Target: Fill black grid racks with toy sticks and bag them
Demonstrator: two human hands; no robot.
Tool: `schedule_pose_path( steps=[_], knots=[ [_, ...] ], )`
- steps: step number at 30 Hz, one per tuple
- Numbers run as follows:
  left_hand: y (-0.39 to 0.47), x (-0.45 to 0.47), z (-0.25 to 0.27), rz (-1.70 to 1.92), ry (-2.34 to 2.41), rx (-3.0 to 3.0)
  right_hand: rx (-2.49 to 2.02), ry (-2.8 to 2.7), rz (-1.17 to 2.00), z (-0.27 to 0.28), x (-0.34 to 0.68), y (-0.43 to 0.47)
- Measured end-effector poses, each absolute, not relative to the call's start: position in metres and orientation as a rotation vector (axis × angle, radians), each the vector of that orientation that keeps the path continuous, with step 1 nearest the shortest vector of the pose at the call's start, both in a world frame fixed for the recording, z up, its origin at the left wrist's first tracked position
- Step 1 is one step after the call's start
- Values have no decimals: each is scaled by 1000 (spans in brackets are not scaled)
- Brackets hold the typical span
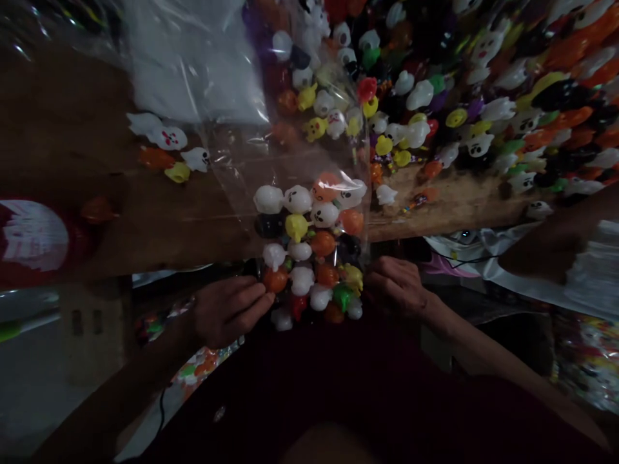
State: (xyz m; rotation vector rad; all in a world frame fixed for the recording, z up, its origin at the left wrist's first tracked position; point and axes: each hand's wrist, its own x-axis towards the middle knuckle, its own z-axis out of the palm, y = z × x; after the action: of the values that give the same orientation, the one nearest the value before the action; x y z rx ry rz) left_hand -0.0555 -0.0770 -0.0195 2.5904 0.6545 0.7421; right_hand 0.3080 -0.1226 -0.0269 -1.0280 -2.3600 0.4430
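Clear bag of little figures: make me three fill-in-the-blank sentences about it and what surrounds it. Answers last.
The figure nearest the left hand is coloured ____.
The near end of the clear bag lies ____ the left hand and the right hand.
The larger spread of loose figures lies on the table's ____ side in this view.
Missing words: orange; between; right.

bag [294, 161]: clear, glossy plastic | toys [302, 281]: smooth, shiny plastic | tabletop [164, 216]: matt wood | shirt [333, 374]: matt cloth
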Motion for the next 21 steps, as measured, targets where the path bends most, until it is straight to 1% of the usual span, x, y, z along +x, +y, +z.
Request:
schedule_pose_path(
  steps=[2, 5, 8, 11, 15, 21],
  knots=[
    [-90, -58, -18, 708, 628, 2626, -989, -2360, 495, -20, 308, -131],
    [-107, -58, -19, 675, 719, 2572, -1046, -2339, 456, -12, 306, -130],
    [-116, -57, -22, 652, 688, 2535, -1068, -2296, 409, -13, 308, -130],
    [-118, -55, -23, 656, 610, 2553, -1042, -2334, 434, -18, 313, -140],
    [-118, -53, -23, 684, 497, 2550, -1018, -2430, 526, -16, 311, -158],
    [-118, -55, -25, 592, 426, 2508, -936, -2446, 755, -13, 303, -177]
  ],
)
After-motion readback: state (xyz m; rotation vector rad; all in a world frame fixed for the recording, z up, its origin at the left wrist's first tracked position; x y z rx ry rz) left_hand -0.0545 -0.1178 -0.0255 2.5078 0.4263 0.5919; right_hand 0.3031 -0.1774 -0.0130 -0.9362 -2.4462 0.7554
